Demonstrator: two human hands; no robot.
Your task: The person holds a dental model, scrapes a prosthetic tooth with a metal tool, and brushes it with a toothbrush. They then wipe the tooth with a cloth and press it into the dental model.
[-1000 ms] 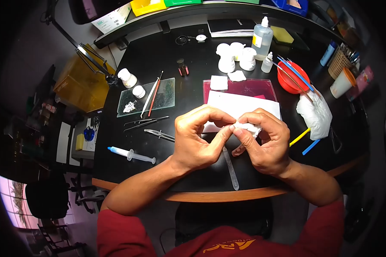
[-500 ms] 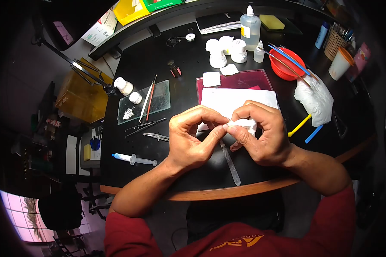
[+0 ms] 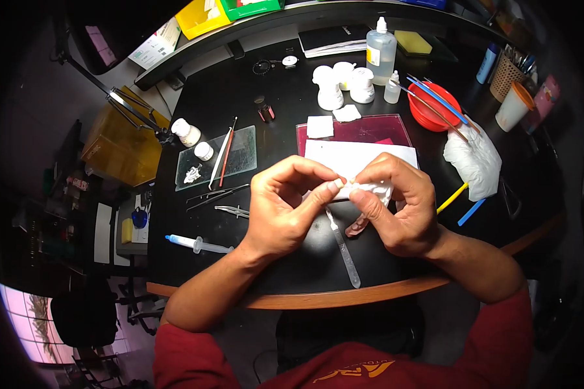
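My left hand [image 3: 281, 211] is closed in a pinch, its thumb and index fingertips meeting around a tiny whitish bit too small to name. Close beside it, my right hand [image 3: 399, 207] pinches a crumpled white piece of soft material [image 3: 381, 189], like tissue or cotton, which lies partly behind its fingers. The fingertips of both hands nearly touch above the front of the desk. Under them lies a scalpel handle [image 3: 345, 256], its upper end near the left thumb. A white sheet [image 3: 360, 154] sits behind the hands.
On the left are a syringe [image 3: 198, 244], tweezers [image 3: 230, 211] and a glass slab [image 3: 240, 152] with small jars and slender tools. White bottles [image 3: 331, 96], a red bowl [image 3: 428, 120] with brushes across it, and crumpled tissue [image 3: 477, 159] stand behind and to the right.
The fingertips have drawn slightly apart, and less of the white piece shows in my right hand. The whole view has shifted a little.
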